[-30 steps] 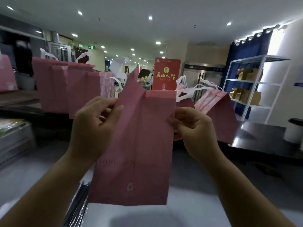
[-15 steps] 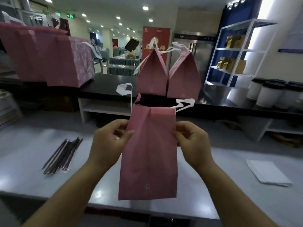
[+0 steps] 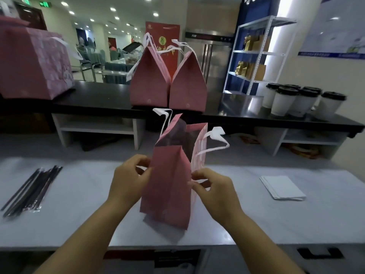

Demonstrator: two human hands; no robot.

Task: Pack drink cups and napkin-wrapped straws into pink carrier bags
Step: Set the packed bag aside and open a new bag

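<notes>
In the middle of the frame, over the near white counter (image 3: 79,204), a pink carrier bag (image 3: 167,186) is held upright between both hands, seemingly so that its mouth can be spread before anything goes in. The left hand (image 3: 128,180) pinches the bag's left edge with thumb and curled fingers, and the right hand (image 3: 215,192) pinches the right panel the same way, so pulling apart would open the folded sides. The mouth already gapes at the top, showing a dark interior, and the white handles (image 3: 215,135) flop outward to either side. Whether the base rests on the counter or hangs just above it I cannot tell. The supplies sit within reach on each side: dark wrapped straws (image 3: 31,190) in a loose bundle at the left of the frame, and a flat stack of white napkins (image 3: 282,187) at the right, probably laid apart so each hand can take its own item. On the black shelf (image 3: 98,97) behind, lidded drink cups (image 3: 296,101) cluster at the right, two closed pink bags (image 3: 167,86) stand touching side by side in the centre, likely finished, and a larger pink bag (image 3: 33,64) sits at upper left. I judge the step to be opening this bag; packing it has not begun
</notes>
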